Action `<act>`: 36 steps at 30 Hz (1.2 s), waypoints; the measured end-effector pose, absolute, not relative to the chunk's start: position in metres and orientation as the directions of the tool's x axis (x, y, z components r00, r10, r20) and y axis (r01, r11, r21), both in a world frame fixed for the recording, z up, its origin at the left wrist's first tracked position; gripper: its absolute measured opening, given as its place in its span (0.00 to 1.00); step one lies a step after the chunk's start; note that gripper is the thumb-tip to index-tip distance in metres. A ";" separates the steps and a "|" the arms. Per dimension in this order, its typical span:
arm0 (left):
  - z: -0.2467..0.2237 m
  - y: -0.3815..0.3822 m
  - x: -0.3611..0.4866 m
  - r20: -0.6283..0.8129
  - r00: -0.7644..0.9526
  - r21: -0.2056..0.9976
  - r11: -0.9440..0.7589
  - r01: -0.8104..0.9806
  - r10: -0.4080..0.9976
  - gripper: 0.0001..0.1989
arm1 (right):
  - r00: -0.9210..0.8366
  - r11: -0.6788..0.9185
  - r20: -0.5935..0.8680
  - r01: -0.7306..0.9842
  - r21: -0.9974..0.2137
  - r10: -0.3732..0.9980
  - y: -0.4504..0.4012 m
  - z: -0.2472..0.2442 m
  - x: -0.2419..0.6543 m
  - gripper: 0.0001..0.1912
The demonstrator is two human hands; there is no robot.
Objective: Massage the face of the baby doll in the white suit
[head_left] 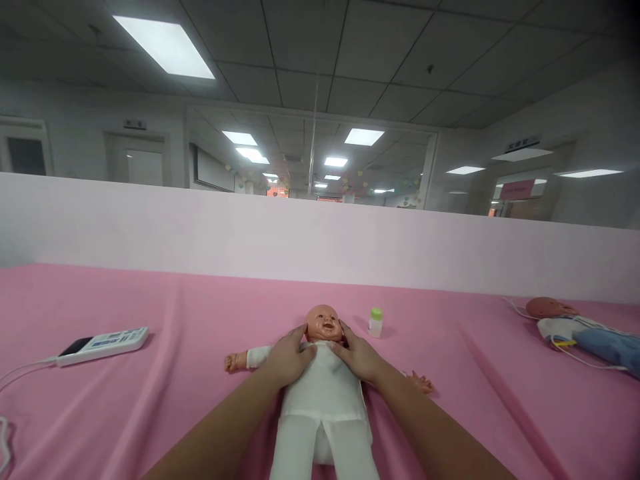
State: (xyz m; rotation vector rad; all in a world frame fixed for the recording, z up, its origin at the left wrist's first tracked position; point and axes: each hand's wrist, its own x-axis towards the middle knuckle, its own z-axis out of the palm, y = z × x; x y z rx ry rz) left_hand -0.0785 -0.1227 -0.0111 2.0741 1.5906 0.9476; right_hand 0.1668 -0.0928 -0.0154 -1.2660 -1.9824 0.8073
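Note:
A baby doll (325, 383) in a white top and trousers lies on its back on the pink cloth (200, 413), its head at the far end and arms spread. My left hand (287, 357) grips the doll by the shoulder on the left, thumb on the upper chest and fingertips beside the neck. Mirroring it, my right hand (364, 357) is closed round the other shoulder, its fingers reaching up to the jaw. The fingers under the doll are hidden. Just beyond my right hand stands a small bottle (375, 325) with a green cap.
On the left lies a white handheld device (103, 345) with a screen and a cable. A second doll (590, 337) in blue and white, with thin tubes, rests at the far right. A low white partition (250, 233) runs along the back, with windows and doors behind it.

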 end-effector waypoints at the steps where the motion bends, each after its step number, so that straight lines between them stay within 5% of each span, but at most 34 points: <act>1: -0.012 -0.122 -0.078 0.282 0.133 0.639 -0.289 0.713 0.950 0.40 | -0.329 0.350 0.193 0.527 -0.775 0.924 -0.092 -0.017 0.166 0.44; 16: -0.021 -0.124 -0.067 0.326 0.055 0.562 -0.240 0.792 0.944 0.36 | -0.216 0.321 0.239 0.702 -0.636 0.947 -0.085 -0.033 0.161 0.39; 36: -0.024 -0.115 -0.058 0.289 0.033 0.502 -0.181 0.846 0.957 0.33 | -0.153 0.268 0.230 0.715 -0.646 0.961 -0.089 -0.029 0.161 0.35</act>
